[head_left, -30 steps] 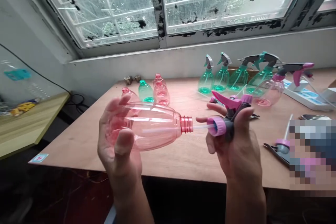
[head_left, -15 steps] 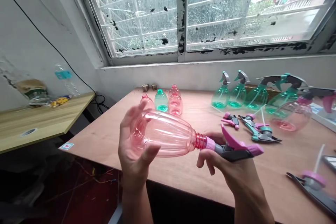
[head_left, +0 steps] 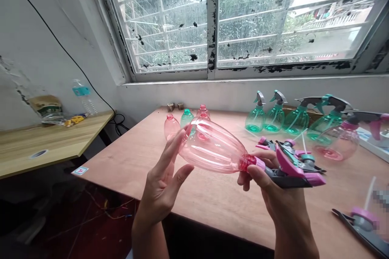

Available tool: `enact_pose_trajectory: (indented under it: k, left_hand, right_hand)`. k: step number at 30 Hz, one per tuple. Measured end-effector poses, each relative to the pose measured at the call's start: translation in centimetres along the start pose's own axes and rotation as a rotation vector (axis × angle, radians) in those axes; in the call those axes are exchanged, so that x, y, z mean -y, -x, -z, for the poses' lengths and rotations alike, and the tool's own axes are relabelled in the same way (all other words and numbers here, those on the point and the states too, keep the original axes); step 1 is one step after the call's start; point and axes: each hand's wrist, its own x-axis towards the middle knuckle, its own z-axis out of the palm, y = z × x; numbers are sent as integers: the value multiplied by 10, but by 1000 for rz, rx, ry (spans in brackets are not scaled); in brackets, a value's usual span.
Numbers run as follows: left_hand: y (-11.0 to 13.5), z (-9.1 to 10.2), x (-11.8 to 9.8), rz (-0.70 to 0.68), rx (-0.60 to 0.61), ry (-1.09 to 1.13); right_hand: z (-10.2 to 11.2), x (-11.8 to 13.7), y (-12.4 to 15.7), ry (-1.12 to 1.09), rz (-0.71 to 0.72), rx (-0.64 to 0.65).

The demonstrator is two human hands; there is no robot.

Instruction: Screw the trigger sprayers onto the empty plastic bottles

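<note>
A clear pink spray bottle lies tilted in the air above the table, its base toward the left. My right hand is closed around the pink collar and grey neck of its trigger spray head, which sits at the red threaded bottle neck. Whether the collar is fully seated is hidden by my fingers. At the base end, my left hand has its fingers stretched and the thumb apart. Its fingertips are at the base's edge, perhaps touching it, without wrapping round the bottle.
Pink bottles and a green bottle without heads stand at the back. Green spray bottles and a pink spray bottle line the back right. Loose trigger heads lie right, another trigger head nearer. A wooden desk stands left.
The bottle and my right hand have shifted right. My left hand, earlier cupped around the bottle's base, has loosened and slid back off it.
</note>
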Motion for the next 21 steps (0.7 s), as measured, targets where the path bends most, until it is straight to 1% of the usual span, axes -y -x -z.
enact_pose_trajectory:
  k: [2,4,6,7,8,10,12,14,15,16,17,19,21]
  left_hand:
    - [-2,-5,1,14,-39,134]
    - [-5,-13,2,54,-126,226]
    - [-8,-21,3,119,-230,215]
    - [-9,-24,3,142,-267,185]
    - [-10,-26,3,152,-287,147]
    - [-9,-25,4,142,-259,71]
    - [-7,-19,5,136,-153,46]
    - [-4,-15,7,160,-37,112]
    - [-3,-14,8,173,5,164]
    - [-2,-15,9,184,27,212]
    - [-2,-17,10,195,25,245]
    - [-1,-26,12,223,-43,254]
    - [-1,-34,12,277,-135,213]
  right_hand:
    - [3,-2,2,73,50,-8]
    - [6,-3,5,238,156,-48]
    - [6,-3,7,411,279,-96]
    - [6,-2,7,462,312,-107]
    - [6,-2,7,472,308,-100]
    - [6,-2,4,380,211,-57]
    - [8,-3,0,207,104,-28]
    - [11,-3,-3,64,58,-32]
    - [13,-3,-3,35,56,-40]
    - [15,-2,-2,45,62,-44]
    - [17,-2,0,100,79,-54]
    - [21,1,5,307,144,-101]
    - [24,3,10,501,203,-157]
